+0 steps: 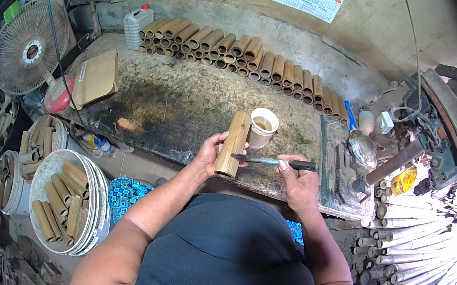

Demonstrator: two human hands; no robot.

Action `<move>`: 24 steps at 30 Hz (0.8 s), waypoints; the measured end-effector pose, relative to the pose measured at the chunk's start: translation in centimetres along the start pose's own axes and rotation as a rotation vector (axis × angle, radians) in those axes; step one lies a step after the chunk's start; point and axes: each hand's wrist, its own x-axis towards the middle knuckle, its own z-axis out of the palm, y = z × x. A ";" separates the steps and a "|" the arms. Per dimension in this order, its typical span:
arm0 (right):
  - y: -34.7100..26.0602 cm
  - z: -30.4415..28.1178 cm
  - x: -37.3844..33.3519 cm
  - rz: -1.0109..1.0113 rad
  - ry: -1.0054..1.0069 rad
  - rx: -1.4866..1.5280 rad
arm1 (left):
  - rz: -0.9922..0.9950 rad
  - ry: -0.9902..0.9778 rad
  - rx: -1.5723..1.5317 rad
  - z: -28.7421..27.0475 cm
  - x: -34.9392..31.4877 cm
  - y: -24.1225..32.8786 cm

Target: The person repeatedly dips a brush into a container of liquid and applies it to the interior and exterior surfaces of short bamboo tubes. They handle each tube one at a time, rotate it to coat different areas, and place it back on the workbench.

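My left hand [214,151] is wrapped round a bamboo tube [235,134], which stands tilted with its hollow end toward me. In my right hand [299,181] is a paintbrush [267,161] with a dark handle and a metal band. Its dark bristles touch the right side of the tube near the lower end. Just behind, to the right of the tube, a white plastic cup [263,128] with brownish liquid in it rests on the workbench [176,112].
Cut bamboo tubes [209,42] lie stacked along the wall beside a jug [134,27]. A fan [32,49] and a bucket of tubes [100,224] are at left. To the right are a metal machine [455,126] and long bamboo poles [417,277].
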 end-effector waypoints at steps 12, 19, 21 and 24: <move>0.4 -0.9 0.1 -0.235 0.211 -0.115 | -0.023 -0.004 -0.141 -0.3 0.2 0.0; 4.2 0.8 0.4 -0.470 0.059 -0.530 | 0.052 0.254 -0.266 2.1 1.1 -0.9; 4.9 1.6 0.8 -0.525 0.062 -0.554 | 0.092 0.256 -0.233 3.3 1.6 -1.4; 5.2 2.1 1.6 -0.505 0.076 -0.528 | 0.137 0.260 -0.228 5.0 2.8 -2.0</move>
